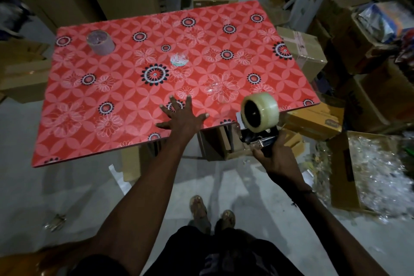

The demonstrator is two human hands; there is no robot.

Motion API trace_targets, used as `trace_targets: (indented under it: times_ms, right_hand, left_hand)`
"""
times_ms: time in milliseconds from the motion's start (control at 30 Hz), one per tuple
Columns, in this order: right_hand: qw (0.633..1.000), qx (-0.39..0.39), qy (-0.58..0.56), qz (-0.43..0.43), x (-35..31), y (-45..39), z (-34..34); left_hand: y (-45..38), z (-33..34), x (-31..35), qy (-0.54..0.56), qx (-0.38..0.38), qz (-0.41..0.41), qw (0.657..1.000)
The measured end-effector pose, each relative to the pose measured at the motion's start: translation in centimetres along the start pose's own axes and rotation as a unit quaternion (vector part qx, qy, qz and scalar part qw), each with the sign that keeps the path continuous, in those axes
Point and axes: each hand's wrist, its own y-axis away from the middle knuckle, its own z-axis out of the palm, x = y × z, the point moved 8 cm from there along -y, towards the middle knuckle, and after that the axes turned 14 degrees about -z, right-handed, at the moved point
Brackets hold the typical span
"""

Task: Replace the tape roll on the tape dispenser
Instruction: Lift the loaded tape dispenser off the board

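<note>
Many cardboard boxes [301,51] ring the red table [125,87] — worn roll [100,42] aside.

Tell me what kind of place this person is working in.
Probably a packing or storage room: cardboard boxes crowd round the table, an open box of clear plastic scrap sits on the floor, and the right hand holds a tape dispenser.

You see a glossy clear plastic tape roll [261,112], a smooth printed red tabletop [125,87], and matt cardboard boxes [311,56].
</note>
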Motion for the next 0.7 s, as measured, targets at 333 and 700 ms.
trace_targets:
  times_ms: [333,700]
  right_hand:
    - [0.999,0.021,-0.023,0.025,-0.5,2.6,-3.1]
    - [0.993,0.078,0.001,-0.084,-3.0,0.5,-7.8]
  left_hand:
    - [0.0,0.0,-0.1,-0.014,0.010,0.006,1.000]
    - [0.2,-0.3,-0.1,-0.039,0.021,0.007,0.999]
